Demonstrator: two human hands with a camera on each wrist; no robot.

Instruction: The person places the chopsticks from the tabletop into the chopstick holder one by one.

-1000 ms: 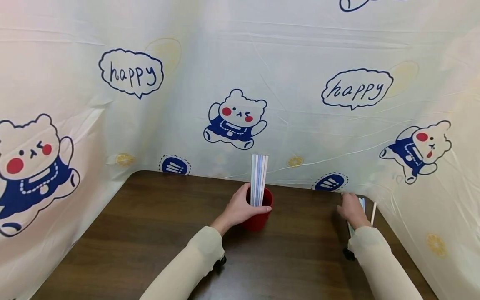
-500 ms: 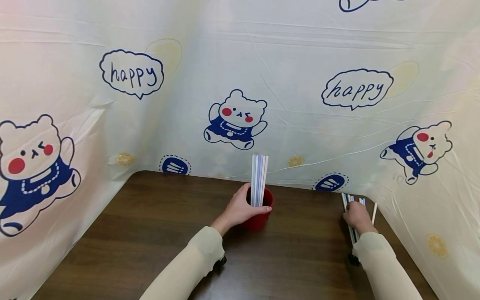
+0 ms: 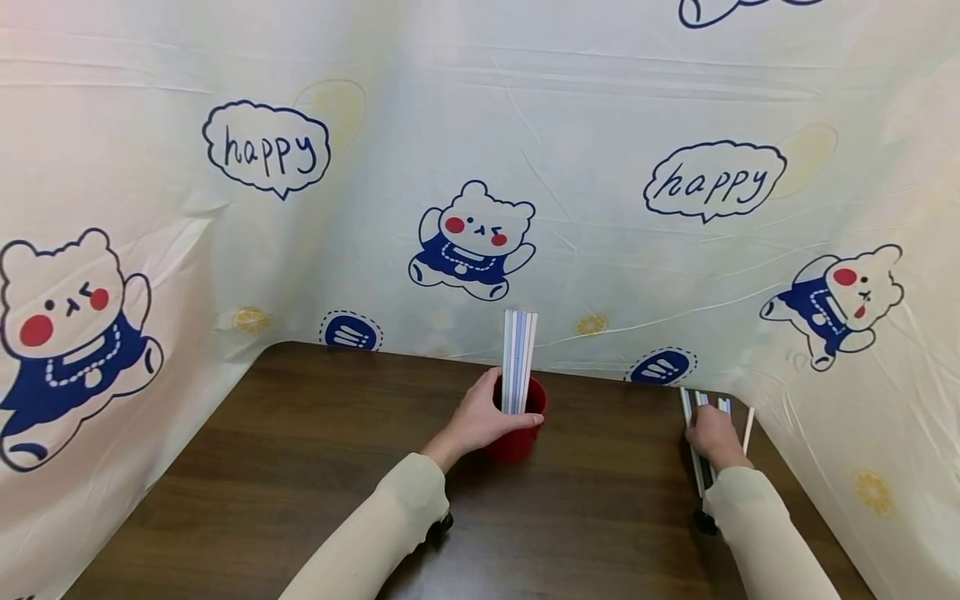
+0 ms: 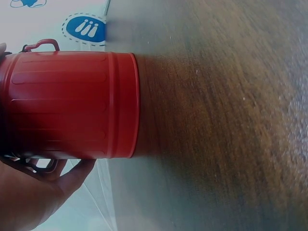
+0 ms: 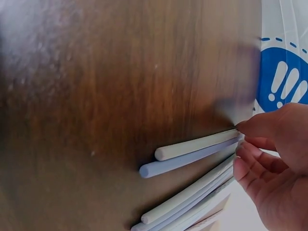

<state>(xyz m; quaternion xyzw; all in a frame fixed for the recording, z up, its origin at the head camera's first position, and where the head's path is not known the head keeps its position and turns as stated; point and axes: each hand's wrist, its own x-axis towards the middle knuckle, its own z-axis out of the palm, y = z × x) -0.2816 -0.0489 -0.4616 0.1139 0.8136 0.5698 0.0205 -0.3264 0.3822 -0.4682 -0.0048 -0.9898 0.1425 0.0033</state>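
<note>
Standing on the brown table (image 3: 300, 467) toward six o'clock in the head view, the red bucket (image 3: 512, 447) is gripped near its rim by the left hand (image 3: 477, 417); a bundle of sticks (image 3: 517, 358) is held upright inside. At the bucket's three o'clock, loose sticks (image 5: 199, 144) are touched by the right hand (image 3: 716, 435); whether any are pinched cannot be told.
</note>
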